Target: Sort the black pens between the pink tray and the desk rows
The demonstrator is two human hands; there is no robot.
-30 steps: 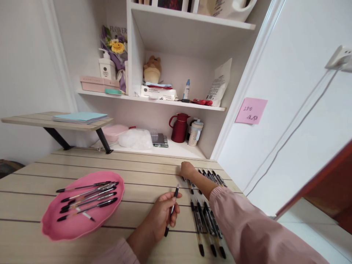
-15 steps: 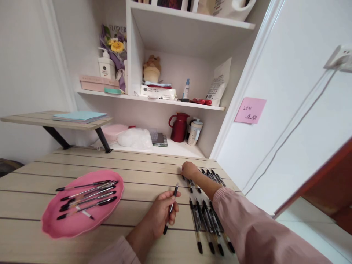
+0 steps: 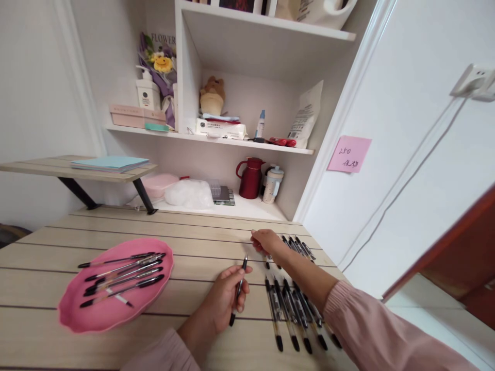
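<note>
My left hand (image 3: 228, 296) is closed round a black pen (image 3: 238, 293), its bare metal tip pointing up and away from me. My right hand (image 3: 266, 241) reaches to the far side of the table, fingers bent and drawn together beside the back row of pens (image 3: 297, 247). What its fingertips hold, if anything, is hidden. Under my right forearm, a nearer row of clear-barrelled pens (image 3: 296, 319) with black ends lies side by side. To the left, a pink scalloped tray (image 3: 73, 314) carries several loose pens (image 3: 124, 278).
A small raised shelf (image 3: 31, 167) with light-blue paper (image 3: 112, 163) stands at the table's back left. Behind the table, a white shelf unit (image 3: 247, 146) holds a red jug (image 3: 250, 179), a cup (image 3: 273, 185) and a plastic bag (image 3: 189, 194). A pink note (image 3: 349, 154) is on the right wall.
My right hand has turned slightly and its fingers have loosened a little. The right forearm has shifted, uncovering more of the nearer pens. My left hand keeps the pen nearly still.
</note>
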